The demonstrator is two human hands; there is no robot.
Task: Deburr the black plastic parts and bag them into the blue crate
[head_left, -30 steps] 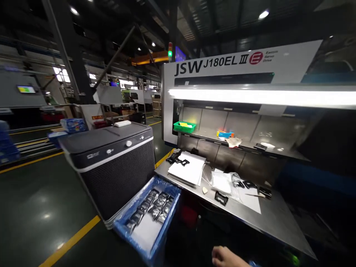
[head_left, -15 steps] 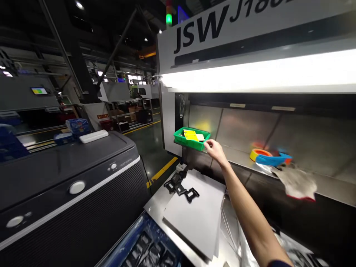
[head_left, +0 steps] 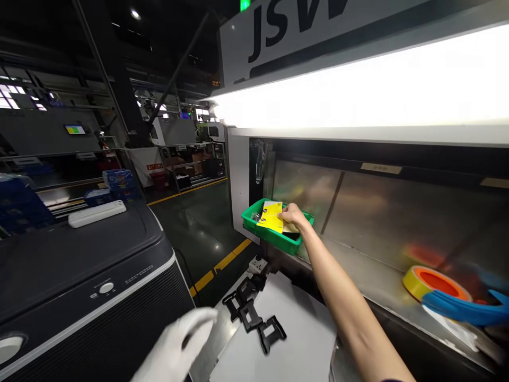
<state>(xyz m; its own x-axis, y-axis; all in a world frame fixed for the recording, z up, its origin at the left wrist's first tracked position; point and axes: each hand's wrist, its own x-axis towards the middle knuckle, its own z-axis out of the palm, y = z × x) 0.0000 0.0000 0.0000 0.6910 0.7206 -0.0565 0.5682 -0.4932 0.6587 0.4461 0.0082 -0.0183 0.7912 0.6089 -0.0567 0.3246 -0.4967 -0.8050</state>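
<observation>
My bare right hand (head_left: 294, 215) reaches out into a small green bin (head_left: 274, 241) on the steel shelf. Its fingers are closed on a yellow card (head_left: 271, 217), which is tilted up inside the bin. My left hand (head_left: 178, 345), in a white glove, hovers low at the bottom edge. It is blurred, its fingers are stretched apart and it holds nothing. It is nearest to several black plastic frames (head_left: 254, 318), which lie on a stack of white sheets (head_left: 294, 350) on the bench below.
A dark grey machine cabinet (head_left: 79, 276) with a white bar (head_left: 97, 213) on top stands at the left. A yellow and orange tape roll (head_left: 431, 284) and a blue tool (head_left: 465, 310) lie on the shelf at the right. A bright light strip runs overhead.
I have come closer to the shelf. My right hand went from the bin's rim into the bin and took hold of the yellow card. My gloved left hand has come into view.
</observation>
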